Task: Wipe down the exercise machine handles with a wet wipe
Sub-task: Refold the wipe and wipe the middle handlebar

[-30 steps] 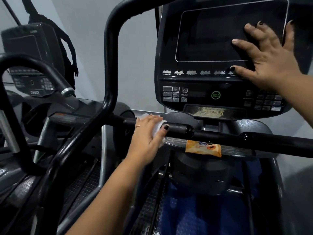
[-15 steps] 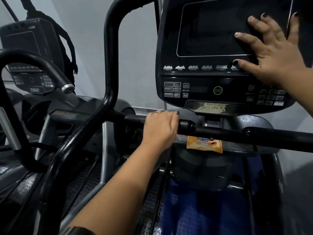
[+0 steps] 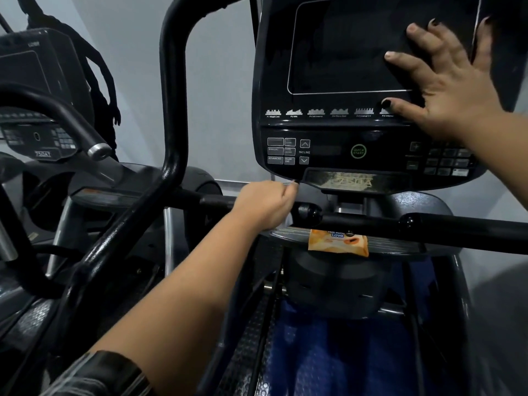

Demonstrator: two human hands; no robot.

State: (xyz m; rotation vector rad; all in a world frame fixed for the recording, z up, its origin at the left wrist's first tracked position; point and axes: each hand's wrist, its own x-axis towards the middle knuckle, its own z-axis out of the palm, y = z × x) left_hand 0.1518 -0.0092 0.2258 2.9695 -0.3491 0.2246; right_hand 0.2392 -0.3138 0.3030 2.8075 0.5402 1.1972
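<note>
While the left hand (image 3: 264, 204) curls over the top of the black handle bar (image 3: 457, 231), knuckles up and fingers wrapped down the far side, the right hand (image 3: 451, 92) lies flat on the console (image 3: 328, 155), fingers spread and straight across the lower right corner of the dark screen (image 3: 343, 47). The wet wipe itself cannot be made out: the back of the left hand covers the whole stretch of bar beneath it, so whether anything sits between palm and bar cannot be told. The right hand's fingertips are blurred, and its little finger falls against the console's dark right edge. An orange wipe packet (image 3: 337, 242) lies on the ribbed ledge (image 3: 400, 247) just behind and below the bar; the bar crosses in front of its upper edge and cuts off the top of its printed label. The bar runs out of the picture at the right. A thick curved black tube (image 3: 171, 110) rises at the left and hides where the bar joins the frame. Further left, a neighbouring machine's console (image 3: 37, 95) is dim and its buttons unreadable. A dark sleeve (image 3: 100, 375) shows at the bottom edge, cut off by the picture
</note>
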